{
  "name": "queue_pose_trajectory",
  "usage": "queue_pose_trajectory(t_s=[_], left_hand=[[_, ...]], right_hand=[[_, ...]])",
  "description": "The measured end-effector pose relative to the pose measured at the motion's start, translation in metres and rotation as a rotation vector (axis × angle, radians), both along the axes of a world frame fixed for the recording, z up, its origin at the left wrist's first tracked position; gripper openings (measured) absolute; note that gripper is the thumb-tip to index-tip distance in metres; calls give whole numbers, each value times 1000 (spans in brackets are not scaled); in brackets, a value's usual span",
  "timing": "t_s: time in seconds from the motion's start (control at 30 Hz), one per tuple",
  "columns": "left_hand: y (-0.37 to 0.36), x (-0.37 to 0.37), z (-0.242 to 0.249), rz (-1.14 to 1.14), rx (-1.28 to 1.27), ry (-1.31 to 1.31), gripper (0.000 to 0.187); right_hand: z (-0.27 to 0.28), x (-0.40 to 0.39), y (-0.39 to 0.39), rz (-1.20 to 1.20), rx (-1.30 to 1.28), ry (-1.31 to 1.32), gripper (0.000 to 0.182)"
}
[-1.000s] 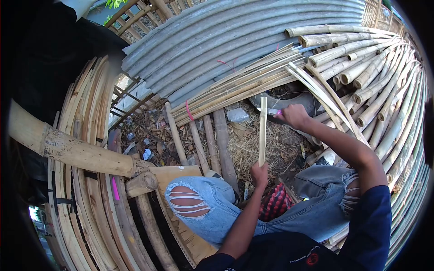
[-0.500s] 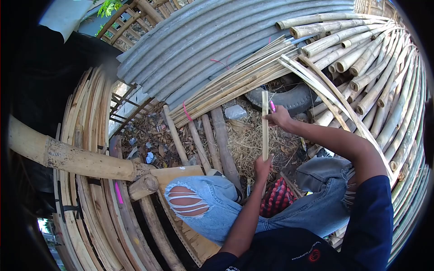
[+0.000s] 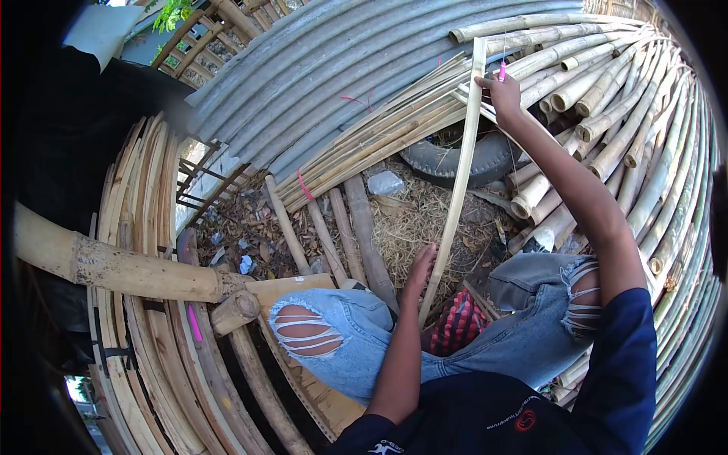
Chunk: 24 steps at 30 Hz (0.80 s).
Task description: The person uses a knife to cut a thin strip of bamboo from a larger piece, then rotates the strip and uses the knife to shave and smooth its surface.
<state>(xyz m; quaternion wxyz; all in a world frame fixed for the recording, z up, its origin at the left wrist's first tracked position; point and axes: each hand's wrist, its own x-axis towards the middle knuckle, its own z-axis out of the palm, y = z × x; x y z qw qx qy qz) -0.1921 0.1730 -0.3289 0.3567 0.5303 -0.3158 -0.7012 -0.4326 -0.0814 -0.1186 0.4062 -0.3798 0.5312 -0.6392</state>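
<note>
My right hand (image 3: 501,97) is raised at the upper right, its fingers closed on the upper part of a long pale bamboo strip (image 3: 460,178). The same hand also holds a pink-handled tool (image 3: 502,72) with a thin blade-like end pointing up. The strip runs down at a slant to my lap and bows slightly. Close to its lower part, on the left side, is my left hand (image 3: 422,270), fingers stretched out and not wrapped around it. Under the strip's lower end, a red and black patterned cloth (image 3: 457,324) lies between my legs.
A bundle of split bamboo (image 3: 371,140) lies against corrugated metal sheets (image 3: 318,83). Behind the strip is an old tyre (image 3: 447,163). Bamboo poles (image 3: 637,144) are stacked on the right. A thick bamboo pole (image 3: 144,269) crosses upright-looking wooden slats (image 3: 129,341) at left.
My right hand has moved up and away with the strip and the pink-handled tool, so more of the strip shows. My left hand has loosened from the strip and shifted slightly left.
</note>
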Motion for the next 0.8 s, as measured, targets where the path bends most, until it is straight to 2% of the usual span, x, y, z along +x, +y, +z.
queue_pose_trajectory(t_s=[0.1, 0.2, 0.33, 0.43, 0.53, 0.6, 0.73, 0.8], left_hand=[[6, 3, -2, -142, -39, 90, 37], [12, 2, -6, -176, -27, 64, 33], [17, 5, -32, -245, -80, 50, 28], [21, 2, -39, -41, -117, 40, 26], [11, 6, -25, 5, -147, -17, 25], [9, 4, -16, 65, -159, -36, 26], [-1, 0, 3, 142, -150, -21, 24], [-4, -6, 18, 164, -147, 10, 23]], right_hand=[[11, -12, 0, -49, -38, -59, 22], [15, -23, 3, -71, 24, -59, 22], [-15, -42, -1, 10, 102, -78, 17], [-47, -44, 9, 114, 249, 116, 28], [-67, -24, 34, 191, 412, 279, 32], [-86, -7, 48, 356, 428, 411, 34], [-88, 41, 89, 557, 520, 575, 30], [-96, 56, 98, 585, 447, 579, 26]])
